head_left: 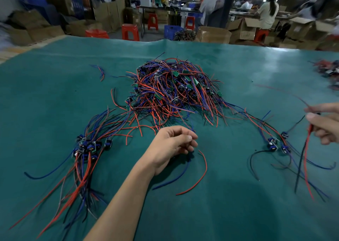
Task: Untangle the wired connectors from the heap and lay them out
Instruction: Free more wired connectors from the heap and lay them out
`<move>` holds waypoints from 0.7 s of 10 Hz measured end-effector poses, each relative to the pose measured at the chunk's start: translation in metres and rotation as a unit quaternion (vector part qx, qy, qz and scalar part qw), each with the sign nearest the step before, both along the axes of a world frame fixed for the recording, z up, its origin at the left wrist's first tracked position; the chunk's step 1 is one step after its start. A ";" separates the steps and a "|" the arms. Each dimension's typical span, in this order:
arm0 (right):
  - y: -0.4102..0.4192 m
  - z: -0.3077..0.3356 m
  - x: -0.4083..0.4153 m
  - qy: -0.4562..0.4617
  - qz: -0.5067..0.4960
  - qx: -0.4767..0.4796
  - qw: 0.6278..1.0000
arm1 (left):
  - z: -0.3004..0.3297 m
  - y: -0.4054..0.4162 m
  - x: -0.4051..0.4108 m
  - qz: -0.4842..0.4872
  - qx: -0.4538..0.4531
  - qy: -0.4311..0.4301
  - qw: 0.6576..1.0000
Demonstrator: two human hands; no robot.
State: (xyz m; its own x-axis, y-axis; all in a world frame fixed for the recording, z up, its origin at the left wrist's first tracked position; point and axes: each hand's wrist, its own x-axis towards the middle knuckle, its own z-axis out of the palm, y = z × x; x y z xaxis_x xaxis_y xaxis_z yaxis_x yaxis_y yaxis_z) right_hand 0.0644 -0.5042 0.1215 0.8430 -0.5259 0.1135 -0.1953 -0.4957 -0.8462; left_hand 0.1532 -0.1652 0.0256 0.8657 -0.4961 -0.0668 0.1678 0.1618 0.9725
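Two bare hands showed. The left hand (174, 145) joined a long forearm running from the bottom centre of the frame, with no sleeve, watch or ring visible. The right hand (324, 123), at the right edge, was cut off at the knuckles; its nails were short.

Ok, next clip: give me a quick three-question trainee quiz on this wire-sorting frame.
1. True or false: the left hand holds a bundle of wires.
2. Which hand has a grip on wires lifted off the green mat?
A. left
B. right
C. neither
3. Fill in: the larger laid-out group lies to the ____ of the central heap as the person sees it.

Key
1. False; its fingers are loosely curled over the mat, holding nothing visible.
2. B; the right hand pinches red and black wires.
3. Left; a smaller group lies on the right.
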 end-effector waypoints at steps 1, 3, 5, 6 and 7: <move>-0.013 -0.007 -0.010 0.049 0.019 -0.072 0.996 | 0.000 0.000 0.000 0.004 0.000 0.004 1.000; -0.037 -0.035 -0.017 0.154 0.029 -0.221 0.963 | -0.001 0.001 0.001 0.007 -0.006 0.012 1.000; -0.016 -0.034 0.004 0.267 0.008 -0.385 0.883 | 0.000 0.000 0.001 0.008 -0.005 0.015 1.000; 0.008 -0.025 0.019 0.274 -0.003 -0.440 0.855 | 0.000 0.000 0.000 0.010 -0.006 0.016 1.000; 0.060 -0.009 0.039 0.157 0.074 -0.403 0.899 | 0.001 0.000 0.000 0.011 -0.005 0.018 1.000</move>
